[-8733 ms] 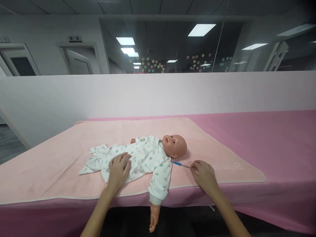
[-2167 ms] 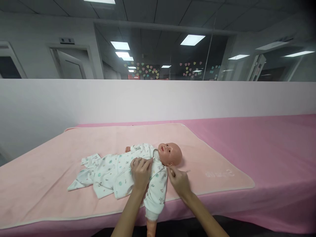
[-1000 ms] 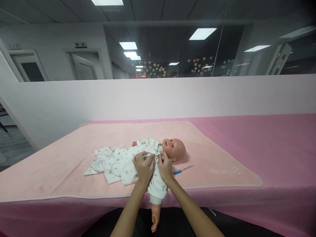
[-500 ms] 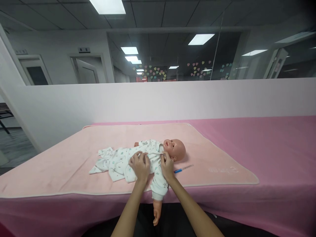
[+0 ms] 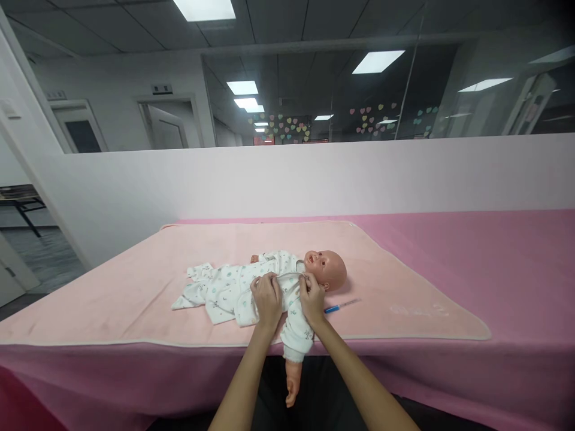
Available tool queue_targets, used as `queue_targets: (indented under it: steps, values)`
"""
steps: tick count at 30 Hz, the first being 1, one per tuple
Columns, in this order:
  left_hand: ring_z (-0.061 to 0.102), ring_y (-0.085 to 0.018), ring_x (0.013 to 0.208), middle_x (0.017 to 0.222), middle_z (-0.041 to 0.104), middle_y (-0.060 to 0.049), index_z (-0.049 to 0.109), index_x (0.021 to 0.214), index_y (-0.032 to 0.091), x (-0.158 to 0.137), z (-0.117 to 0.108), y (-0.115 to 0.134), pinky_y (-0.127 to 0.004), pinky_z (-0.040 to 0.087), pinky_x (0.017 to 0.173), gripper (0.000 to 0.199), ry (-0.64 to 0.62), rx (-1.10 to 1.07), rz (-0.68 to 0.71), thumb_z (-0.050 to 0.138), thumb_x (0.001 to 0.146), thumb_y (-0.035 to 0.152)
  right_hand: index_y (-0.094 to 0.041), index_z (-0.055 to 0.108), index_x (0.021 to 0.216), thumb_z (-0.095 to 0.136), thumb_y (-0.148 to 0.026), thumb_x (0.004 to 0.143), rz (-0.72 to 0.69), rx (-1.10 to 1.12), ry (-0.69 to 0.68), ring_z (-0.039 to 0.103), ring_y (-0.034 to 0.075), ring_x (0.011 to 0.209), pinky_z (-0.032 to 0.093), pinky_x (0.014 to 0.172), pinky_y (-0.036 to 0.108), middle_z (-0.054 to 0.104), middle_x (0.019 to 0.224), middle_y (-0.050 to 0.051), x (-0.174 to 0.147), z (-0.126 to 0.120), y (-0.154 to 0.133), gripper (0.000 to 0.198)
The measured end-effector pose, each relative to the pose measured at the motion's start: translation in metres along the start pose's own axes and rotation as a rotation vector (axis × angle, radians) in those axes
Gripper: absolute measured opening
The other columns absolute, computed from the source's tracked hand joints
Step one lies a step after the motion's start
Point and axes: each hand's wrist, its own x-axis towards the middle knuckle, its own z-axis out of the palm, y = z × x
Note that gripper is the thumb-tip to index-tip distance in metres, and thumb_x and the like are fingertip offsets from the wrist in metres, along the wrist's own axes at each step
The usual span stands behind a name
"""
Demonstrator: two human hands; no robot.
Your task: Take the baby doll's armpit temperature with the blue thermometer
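A baby doll [image 5: 330, 269] lies on its back, its head to the right and one arm hanging over the near edge. It wears a white printed baby outfit [image 5: 224, 286]. My left hand [image 5: 268, 294] is closed on the outfit's front edge at the chest. At the collar, close to the doll's chin, my right hand [image 5: 311, 297] pinches the same cloth edge, which is drawn taut between both hands. The fingertips are partly hidden. Just right of my right hand lies a thin thermometer [image 5: 341, 306] with a blue end.
Under the doll is a peach blanket [image 5: 135, 281] on a pink-covered table [image 5: 516, 269]. Behind the table runs a low white wall [image 5: 314, 179] with glass above it. A dark-legged table [image 5: 27, 206] stands far left.
My left hand has slid along the cloth edge toward the collar, and the edge is now stretched between my hands. The whole view has shifted slightly.
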Motion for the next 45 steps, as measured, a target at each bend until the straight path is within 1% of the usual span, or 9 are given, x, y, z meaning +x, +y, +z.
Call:
queue_targets:
  steps: [7, 12, 16, 21, 27, 31, 35, 40, 45]
  values:
    - [0.056, -0.017, 0.078, 0.083, 0.063, -0.004, 0.055, 0.092, 0.018, 0.0, -0.001, -0.001, -0.035, 0.033, 0.084, 0.024, -0.027, -0.034, -0.068, 0.031, 0.09, 0.022, -0.015, 0.059, 0.085, 0.036, -0.041, 0.087, 0.0, -0.007, 0.012, 0.054, 0.015, 0.053, 0.037, 0.054, 0.023, 0.06, 0.061, 0.003, 0.0, 0.001, 0.001, 0.035]
    - [0.054, -0.021, 0.089, 0.094, 0.062, -0.006, 0.054, 0.102, 0.018, -0.002, -0.007, -0.001, -0.036, 0.033, 0.085, 0.023, -0.072, -0.041, -0.064, 0.042, 0.083, 0.022, -0.015, 0.059, 0.087, 0.035, -0.038, 0.087, -0.001, -0.004, -0.006, 0.054, 0.015, 0.054, 0.038, 0.055, 0.023, 0.06, 0.059, 0.003, 0.0, 0.0, 0.0, 0.033]
    - [0.053, -0.022, 0.087, 0.088, 0.061, -0.005, 0.058, 0.094, 0.019, -0.001, -0.009, 0.003, -0.037, 0.033, 0.084, 0.021, -0.112, 0.03, -0.038, 0.048, 0.076, 0.019, -0.015, 0.059, 0.085, 0.036, -0.038, 0.087, -0.006, -0.018, -0.004, 0.052, 0.015, 0.051, 0.036, 0.053, 0.022, 0.059, 0.059, 0.003, 0.0, 0.0, -0.001, 0.033]
    - [0.051, -0.023, 0.088, 0.086, 0.058, -0.006, 0.06, 0.093, 0.02, 0.0, -0.009, 0.008, -0.039, 0.031, 0.085, 0.021, -0.098, 0.093, -0.058, 0.05, 0.075, 0.022, -0.015, 0.059, 0.085, 0.035, -0.038, 0.086, -0.012, -0.02, 0.005, 0.053, 0.015, 0.052, 0.037, 0.053, 0.023, 0.06, 0.06, 0.004, 0.001, 0.0, 0.0, 0.034]
    - [0.045, -0.026, 0.098, 0.105, 0.051, -0.009, 0.063, 0.091, 0.022, -0.001, -0.011, 0.01, -0.042, 0.027, 0.086, 0.019, -0.022, 0.169, -0.131, 0.054, 0.074, 0.024, -0.015, 0.059, 0.084, 0.037, -0.037, 0.086, -0.011, -0.016, -0.013, 0.055, 0.015, 0.052, 0.038, 0.055, 0.023, 0.06, 0.057, 0.003, 0.002, 0.0, 0.002, 0.031]
    - [0.042, -0.028, 0.102, 0.11, 0.048, -0.01, 0.065, 0.089, 0.022, -0.001, -0.01, 0.01, -0.043, 0.027, 0.087, 0.018, 0.0, 0.178, -0.141, 0.055, 0.074, 0.025, -0.015, 0.059, 0.082, 0.037, -0.037, 0.086, -0.024, -0.031, 0.012, 0.053, 0.014, 0.05, 0.037, 0.054, 0.022, 0.058, 0.055, 0.001, 0.002, 0.0, 0.002, 0.031]
    - [0.042, -0.028, 0.103, 0.109, 0.048, -0.01, 0.065, 0.086, 0.022, -0.001, -0.009, 0.009, -0.043, 0.027, 0.087, 0.016, 0.008, 0.174, -0.134, 0.054, 0.076, 0.026, -0.015, 0.059, 0.079, 0.037, -0.037, 0.085, -0.041, -0.041, 0.014, 0.051, 0.014, 0.048, 0.037, 0.054, 0.023, 0.057, 0.053, 0.001, 0.002, 0.001, 0.002, 0.032]
    - [0.044, -0.027, 0.101, 0.106, 0.051, -0.01, 0.065, 0.085, 0.021, -0.002, -0.008, 0.007, -0.043, 0.026, 0.088, 0.014, 0.033, 0.157, -0.128, 0.053, 0.077, 0.025, -0.015, 0.059, 0.084, 0.036, -0.037, 0.087, -0.031, -0.029, -0.017, 0.054, 0.015, 0.052, 0.037, 0.054, 0.022, 0.059, 0.056, 0.002, 0.001, 0.002, 0.003, 0.032]
    - [0.045, -0.026, 0.102, 0.105, 0.055, -0.008, 0.063, 0.082, 0.021, -0.001, -0.009, 0.007, -0.043, 0.025, 0.089, 0.013, 0.008, 0.144, -0.142, 0.051, 0.078, 0.025, -0.015, 0.059, 0.083, 0.035, -0.037, 0.087, -0.071, -0.07, -0.031, 0.052, 0.014, 0.05, 0.035, 0.053, 0.022, 0.059, 0.057, 0.002, 0.0, 0.002, 0.003, 0.033]
